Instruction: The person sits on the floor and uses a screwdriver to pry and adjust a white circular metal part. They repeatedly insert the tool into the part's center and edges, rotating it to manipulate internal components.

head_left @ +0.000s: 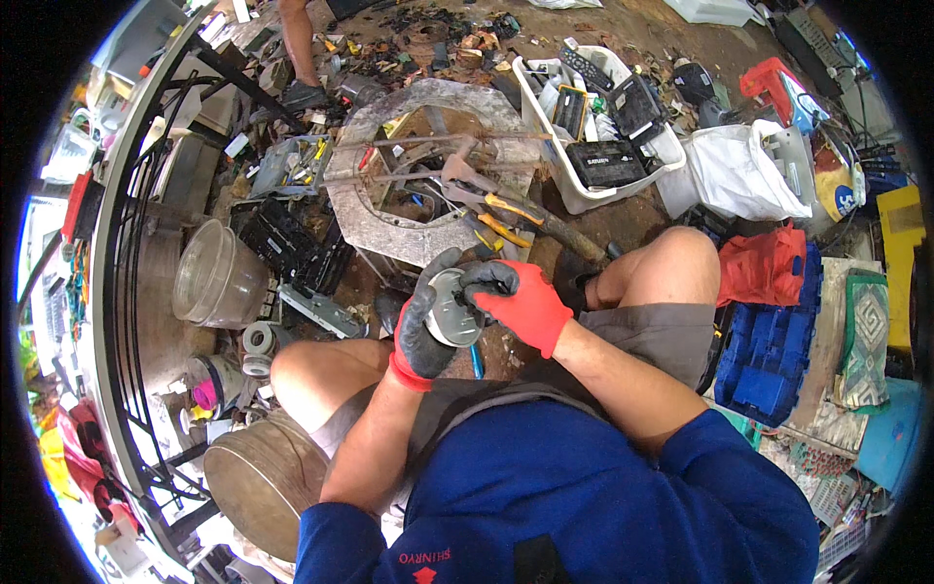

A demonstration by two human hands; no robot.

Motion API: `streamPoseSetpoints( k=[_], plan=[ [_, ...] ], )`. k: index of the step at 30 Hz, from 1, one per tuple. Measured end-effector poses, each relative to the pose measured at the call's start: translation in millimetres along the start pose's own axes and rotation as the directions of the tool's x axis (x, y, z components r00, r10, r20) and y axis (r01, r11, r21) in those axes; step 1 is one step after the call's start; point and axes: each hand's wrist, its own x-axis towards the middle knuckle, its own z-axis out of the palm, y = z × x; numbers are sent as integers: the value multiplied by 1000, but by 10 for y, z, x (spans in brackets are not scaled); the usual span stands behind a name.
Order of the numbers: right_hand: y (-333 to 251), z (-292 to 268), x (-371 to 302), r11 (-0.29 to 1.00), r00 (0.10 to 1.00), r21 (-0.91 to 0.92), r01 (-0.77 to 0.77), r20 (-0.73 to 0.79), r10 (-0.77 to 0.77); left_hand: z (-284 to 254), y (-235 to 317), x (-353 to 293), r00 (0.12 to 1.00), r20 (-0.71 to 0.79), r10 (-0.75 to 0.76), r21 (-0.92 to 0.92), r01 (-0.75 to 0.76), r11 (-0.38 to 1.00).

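Observation:
My left hand (422,329), in a red and grey glove, is closed around the side of a round grey disc-shaped part (452,310) with a pale rim. My right hand (520,304), gloved alike, has its fingers bent and pinched against the disc's upper right side. Its fingertips are partly hidden, and the exact kind of the part cannot be made out. Just below the disc, a thin blue tool handle (477,361) shows. Beyond my hands, a rusty hammer (469,177) and orange-handled pliers (514,206) lie on a grey octagonal metal frame (375,216).
A white bin (581,198) of electronic parts stands at the far right, beside a white sack (744,175). On the right lies a blue plastic case (769,341). Clear tubs (222,277), a round drum (263,482) and a black metal rack (136,292) crowd my left. Another person's leg (297,44) appears far off.

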Motion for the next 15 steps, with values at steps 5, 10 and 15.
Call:
streamPoseSetpoints(
  k=[5, 10, 15],
  plan=[
    [-102, -40, -60, 973, 976, -101, 206, 85, -198, -77, -45, -38, 992, -118, 39, 30, -36, 999],
    [-175, -29, -166, 856, 902, -307, 417, 253, -349, -249, 10, -16, 985, -163, 48, 131, -26, 991],
    [-176, 3, -226, 832, 915, -388, 397, 239, -325, -312, 42, -12, 990, -137, -23, 57, 31, 998]
  ],
)
